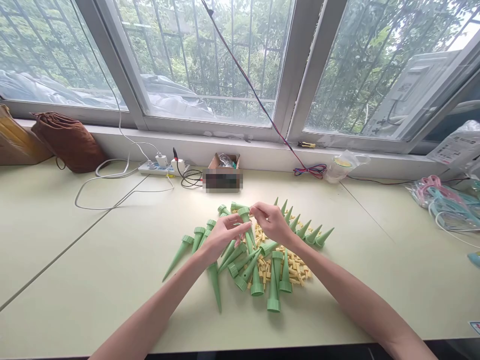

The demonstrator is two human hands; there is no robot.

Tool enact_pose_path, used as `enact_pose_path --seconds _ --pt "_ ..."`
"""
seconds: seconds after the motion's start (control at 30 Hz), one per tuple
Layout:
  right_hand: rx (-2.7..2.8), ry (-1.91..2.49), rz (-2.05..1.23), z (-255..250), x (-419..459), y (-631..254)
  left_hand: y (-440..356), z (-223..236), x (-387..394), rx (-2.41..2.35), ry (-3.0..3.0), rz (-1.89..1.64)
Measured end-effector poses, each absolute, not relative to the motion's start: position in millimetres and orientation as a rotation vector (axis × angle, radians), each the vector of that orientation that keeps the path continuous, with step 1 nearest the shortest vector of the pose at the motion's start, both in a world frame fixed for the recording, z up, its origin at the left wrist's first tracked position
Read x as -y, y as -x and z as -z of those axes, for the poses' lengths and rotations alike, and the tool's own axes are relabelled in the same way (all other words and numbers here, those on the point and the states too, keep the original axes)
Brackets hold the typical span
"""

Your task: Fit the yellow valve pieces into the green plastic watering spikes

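My left hand (224,234) is closed round a green plastic plant-watering spike (243,215), its wide ribbed end up and its point downward. Close beside that upper end, my right hand (273,222) has thumb and fingertips pinched together; whatever is between them is too small or hidden to name. Below both hands lies a heap of similar green spikes (257,287), pointing various ways. Small yellow plastic pegs (296,267) are piled among them. Behind my right hand, several green spikes (303,229) stand in a row, points up.
At the back are a power strip (157,167) with cables, a small open box (224,177), coiled wire (313,171) and a plastic-wrapped cup (337,167). A brown bag (69,142) sits at far left, bagged pink and teal straps (446,197) at right. Windows (210,65) rise behind the table.
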State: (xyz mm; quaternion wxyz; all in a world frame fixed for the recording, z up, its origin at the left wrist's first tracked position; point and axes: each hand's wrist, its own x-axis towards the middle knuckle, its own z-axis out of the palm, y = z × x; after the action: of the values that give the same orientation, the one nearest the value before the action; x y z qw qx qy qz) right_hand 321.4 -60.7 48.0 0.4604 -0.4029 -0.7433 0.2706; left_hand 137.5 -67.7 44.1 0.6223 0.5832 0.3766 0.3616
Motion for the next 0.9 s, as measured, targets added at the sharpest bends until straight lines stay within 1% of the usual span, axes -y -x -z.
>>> enact_pose_path --seconds 0.17,0.33,0.47,0.57,0.67,0.77,0.9 --pt "1.787 1.028 -0.741 -47.1 61.1 -320.4 -139.2 -42.8 69.6 -0.900 -1.553 -0.965" --pt "1.778 1.025 -0.790 -49.2 62.2 -319.3 -139.5 -38.9 69.1 -0.945 -2.007 -1.218" --pt "1.778 1.029 -0.818 -49.9 62.6 -319.2 -139.6 -36.3 69.0 -0.959 -2.146 -1.287" --pt "1.743 1.038 -0.827 -50.2 62.2 -319.8 -140.1 -38.4 69.9 -1.014 -2.065 -1.273" --pt "1.690 1.043 -0.819 -50.1 61.4 -320.5 -139.4 -42.3 69.5 -1.098 -1.828 -1.228" --pt "1.675 1.039 -0.802 -49.4 61.2 -320.9 -137.7 -44.7 67.0 -1.087 -1.552 -1.062" --pt "1.757 1.027 -0.758 -48.3 62.3 -320.6 -137.9 -46.2 64.5 -0.870 -1.251 -0.807"
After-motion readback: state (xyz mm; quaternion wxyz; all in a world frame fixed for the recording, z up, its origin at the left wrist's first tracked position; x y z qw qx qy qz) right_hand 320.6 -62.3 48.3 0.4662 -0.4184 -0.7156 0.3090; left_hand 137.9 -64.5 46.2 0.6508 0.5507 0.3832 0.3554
